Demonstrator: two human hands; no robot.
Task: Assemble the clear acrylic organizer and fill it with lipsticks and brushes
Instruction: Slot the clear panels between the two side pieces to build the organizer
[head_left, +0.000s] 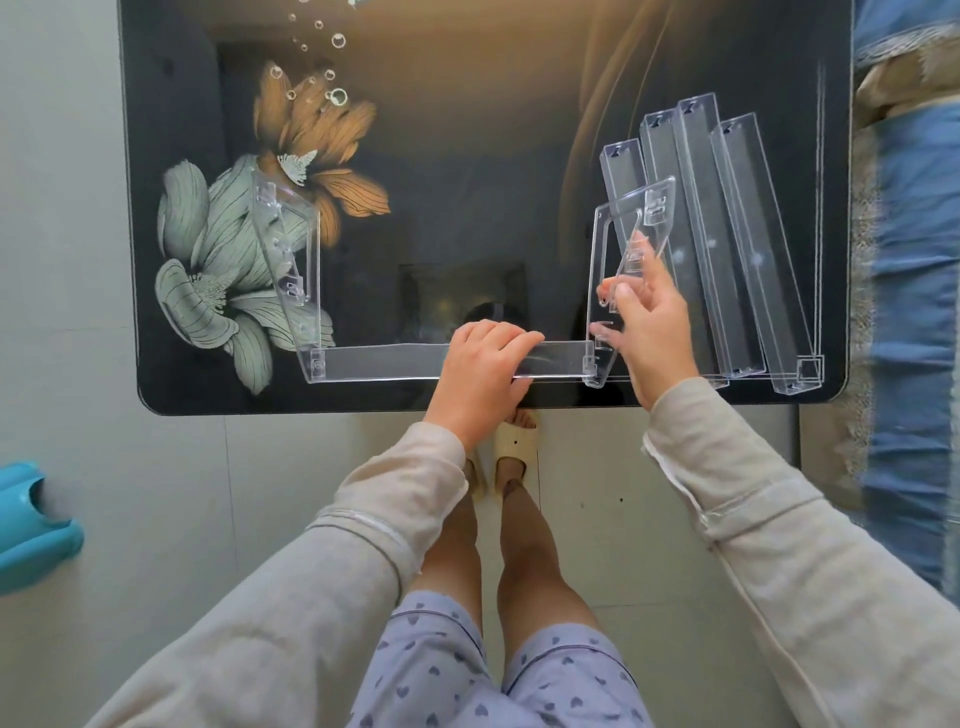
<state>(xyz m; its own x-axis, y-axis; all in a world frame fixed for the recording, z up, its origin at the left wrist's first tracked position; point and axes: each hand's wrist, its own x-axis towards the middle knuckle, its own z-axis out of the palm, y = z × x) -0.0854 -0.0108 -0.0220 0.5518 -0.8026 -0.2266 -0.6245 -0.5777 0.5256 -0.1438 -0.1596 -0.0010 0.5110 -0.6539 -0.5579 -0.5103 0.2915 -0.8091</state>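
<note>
A glossy black glass counter (467, 182) fills the view, printed with pale green and orange flowers (218, 249) and rounded at its near corners. On it, close to the near edge, stands the part-built organizer frame (311, 291) of clear, hard acrylic. Its front rail (384, 361) is a long, shallow strip lying flat and parallel to that edge. From the rail's left end the left side panel (291, 260) rises upright, a slant-topped plate with small slotted tabs. At the rail's right end stands the right side panel (602, 249), the same shape. Beyond the rail's right end four loose trays (727, 249) lie side by side on the glass. They are long, narrow, square-sided channels of the same clear plastic, fanned slightly and pointing away from the rail. The left hand (483, 364) comes out of a beige knit sleeve (395, 499) and lies palm down on the right half of the rail. Its fingers are curled over the top and its thumb is tucked under the near side — a closed grip on the rail. The right hand (649, 322) is held higher, at the rail's right end. Its grip pinches the right side panel between thumb and fingers — the forefinger pointing up along the slanted edge.
</note>
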